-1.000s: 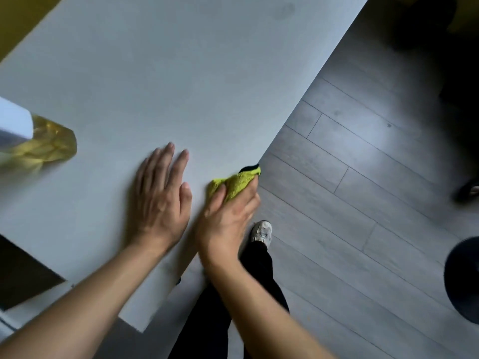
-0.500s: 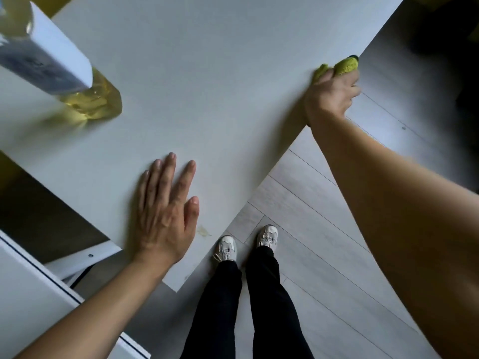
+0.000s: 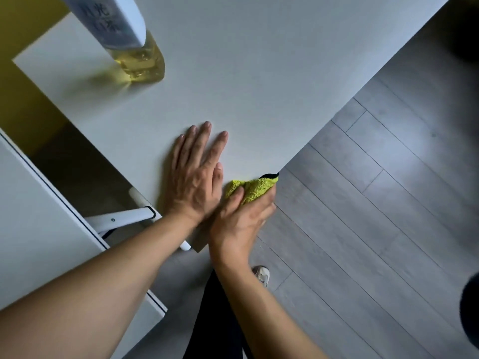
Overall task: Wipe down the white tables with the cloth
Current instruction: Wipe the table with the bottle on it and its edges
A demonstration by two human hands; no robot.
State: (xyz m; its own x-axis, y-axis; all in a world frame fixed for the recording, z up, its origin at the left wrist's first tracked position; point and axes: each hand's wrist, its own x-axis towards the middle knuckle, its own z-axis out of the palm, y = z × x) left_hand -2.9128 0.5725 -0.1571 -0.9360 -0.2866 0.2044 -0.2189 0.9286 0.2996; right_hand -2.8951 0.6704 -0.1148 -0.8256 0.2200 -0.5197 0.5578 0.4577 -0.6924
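Observation:
A white table fills the upper middle of the head view. My left hand lies flat on it near its near corner, fingers straight. Right beside it, my right hand grips a bunched yellow-green cloth with a black trim and presses it on the table's right edge, close to the corner. Part of the cloth is hidden under my fingers.
A bottle of yellow liquid with a white label stands on the table at the far left. A second white surface lies lower left, with a white table leg frame between. Grey plank floor is to the right; my shoe is below.
My right hand has drawn the cloth back along the table's right edge from the far end to the near corner, next to my left hand. The left hand stays flat.

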